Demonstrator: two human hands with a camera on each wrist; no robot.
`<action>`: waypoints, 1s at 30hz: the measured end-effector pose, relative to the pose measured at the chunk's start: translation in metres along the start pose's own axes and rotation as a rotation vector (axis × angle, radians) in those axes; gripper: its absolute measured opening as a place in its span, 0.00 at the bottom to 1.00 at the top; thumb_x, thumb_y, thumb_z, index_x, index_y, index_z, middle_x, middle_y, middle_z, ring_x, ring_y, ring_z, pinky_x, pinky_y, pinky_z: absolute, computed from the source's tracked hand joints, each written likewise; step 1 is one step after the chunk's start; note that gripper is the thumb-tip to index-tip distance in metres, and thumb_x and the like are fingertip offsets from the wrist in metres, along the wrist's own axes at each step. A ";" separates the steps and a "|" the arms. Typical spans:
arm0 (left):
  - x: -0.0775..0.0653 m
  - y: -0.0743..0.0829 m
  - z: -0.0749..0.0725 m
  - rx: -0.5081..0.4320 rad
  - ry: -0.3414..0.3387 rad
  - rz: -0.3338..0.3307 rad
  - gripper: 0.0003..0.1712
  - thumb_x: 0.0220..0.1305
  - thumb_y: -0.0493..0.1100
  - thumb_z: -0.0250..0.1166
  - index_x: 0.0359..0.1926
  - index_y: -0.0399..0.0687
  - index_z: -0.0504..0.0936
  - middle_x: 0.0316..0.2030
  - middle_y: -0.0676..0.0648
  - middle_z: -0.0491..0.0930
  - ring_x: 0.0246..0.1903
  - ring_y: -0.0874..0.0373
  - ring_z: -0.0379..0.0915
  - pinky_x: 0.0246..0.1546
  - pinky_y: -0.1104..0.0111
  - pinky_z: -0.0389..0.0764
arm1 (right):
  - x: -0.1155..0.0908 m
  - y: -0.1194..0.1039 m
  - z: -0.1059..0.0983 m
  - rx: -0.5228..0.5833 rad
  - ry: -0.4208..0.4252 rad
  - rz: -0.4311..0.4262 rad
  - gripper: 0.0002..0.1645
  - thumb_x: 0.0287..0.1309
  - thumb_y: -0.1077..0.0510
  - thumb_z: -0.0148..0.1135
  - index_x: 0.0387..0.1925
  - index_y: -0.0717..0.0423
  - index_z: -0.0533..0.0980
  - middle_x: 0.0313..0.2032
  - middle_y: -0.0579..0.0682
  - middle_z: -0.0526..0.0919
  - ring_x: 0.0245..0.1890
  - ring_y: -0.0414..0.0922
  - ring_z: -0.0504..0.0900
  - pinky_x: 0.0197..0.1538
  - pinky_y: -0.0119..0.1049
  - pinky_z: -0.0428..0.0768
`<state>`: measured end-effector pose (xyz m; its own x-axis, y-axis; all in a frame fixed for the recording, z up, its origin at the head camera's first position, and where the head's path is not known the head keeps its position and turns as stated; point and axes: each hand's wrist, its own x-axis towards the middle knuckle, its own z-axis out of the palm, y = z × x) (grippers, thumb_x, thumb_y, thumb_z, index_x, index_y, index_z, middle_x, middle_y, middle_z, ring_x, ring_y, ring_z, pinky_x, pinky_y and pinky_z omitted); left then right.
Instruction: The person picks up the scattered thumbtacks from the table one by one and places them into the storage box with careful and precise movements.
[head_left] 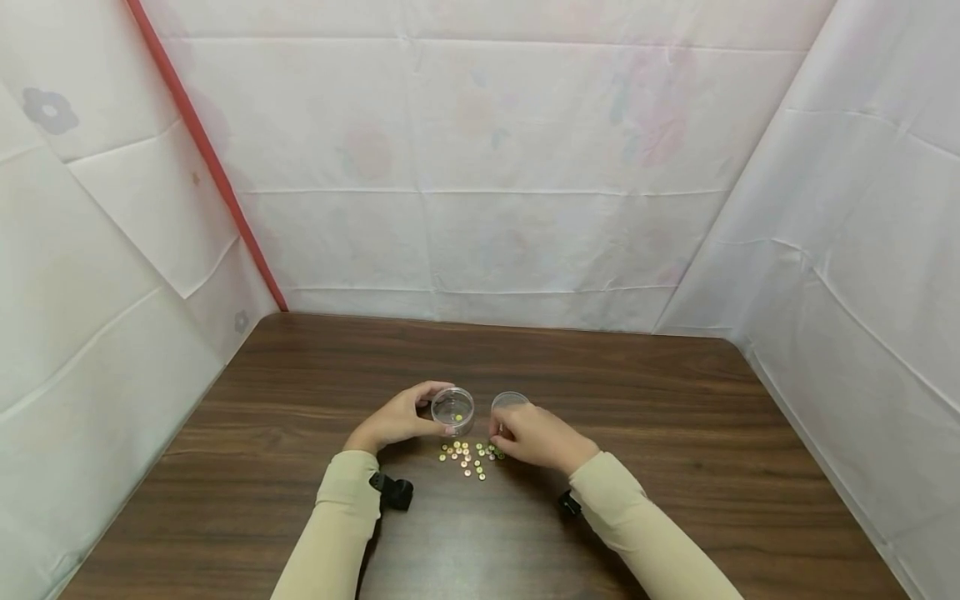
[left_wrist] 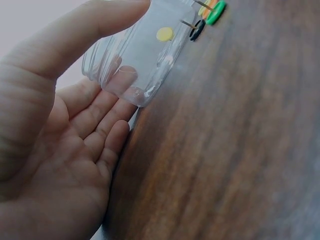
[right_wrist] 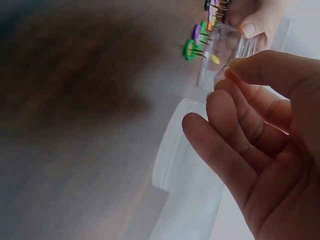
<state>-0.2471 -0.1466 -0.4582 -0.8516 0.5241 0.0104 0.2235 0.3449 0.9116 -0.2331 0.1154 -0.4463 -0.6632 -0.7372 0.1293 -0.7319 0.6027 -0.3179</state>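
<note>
My left hand [head_left: 401, 417] holds a clear plastic jar [head_left: 452, 411] between thumb and fingers on the table. Inside lies a yellow thumbtack [left_wrist: 165, 34]. Several colourful thumbtacks [head_left: 467, 458] are scattered on the near side of the jar; the green one [right_wrist: 190, 50] and those around it lie with pins upward. My right hand [head_left: 542, 435] is over the right end of the scatter, its fingers bent. In the right wrist view its thumb and index fingertips meet; whether a tack is between them is hidden. Behind that hand lies a clear round lid [head_left: 510, 398], partly covered.
Everything stands on a dark brown wooden table [head_left: 637, 375]. White floral cloth [head_left: 480, 167] hangs behind it and at both sides. A red strip [head_left: 210, 158] runs down the left back corner. Black wrist cameras [head_left: 393, 490] are strapped at both sleeves.
</note>
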 end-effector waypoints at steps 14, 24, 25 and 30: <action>-0.002 0.002 0.001 0.003 0.007 0.009 0.43 0.48 0.41 0.74 0.64 0.43 0.65 0.53 0.36 0.73 0.52 0.46 0.68 0.52 0.48 0.69 | -0.016 0.000 0.005 -0.025 -0.039 -0.001 0.04 0.57 0.58 0.61 0.28 0.46 0.74 0.21 0.38 0.71 0.19 0.31 0.67 0.24 0.27 0.70; -0.001 0.002 0.001 -0.008 0.003 0.007 0.42 0.48 0.42 0.74 0.64 0.44 0.66 0.54 0.36 0.73 0.52 0.45 0.68 0.53 0.47 0.69 | -0.016 -0.002 0.006 -0.072 -0.052 0.039 0.06 0.56 0.55 0.61 0.26 0.45 0.73 0.20 0.36 0.70 0.18 0.31 0.66 0.22 0.27 0.69; -0.001 0.002 0.001 -0.010 0.002 0.006 0.42 0.48 0.42 0.74 0.64 0.44 0.66 0.54 0.36 0.73 0.52 0.45 0.68 0.53 0.47 0.69 | -0.016 -0.002 0.006 -0.075 -0.053 0.041 0.06 0.56 0.55 0.61 0.26 0.45 0.73 0.19 0.36 0.70 0.18 0.31 0.66 0.22 0.27 0.69; -0.002 0.002 0.001 -0.022 -0.001 -0.001 0.42 0.48 0.42 0.73 0.64 0.44 0.65 0.54 0.36 0.73 0.52 0.45 0.68 0.53 0.46 0.69 | -0.015 -0.002 0.006 -0.079 -0.057 0.052 0.06 0.57 0.55 0.61 0.25 0.45 0.74 0.19 0.36 0.70 0.17 0.31 0.67 0.23 0.27 0.69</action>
<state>-0.2447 -0.1458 -0.4571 -0.8513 0.5246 0.0094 0.2122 0.3279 0.9206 -0.2202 0.1235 -0.4530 -0.6925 -0.7188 0.0603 -0.7080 0.6614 -0.2475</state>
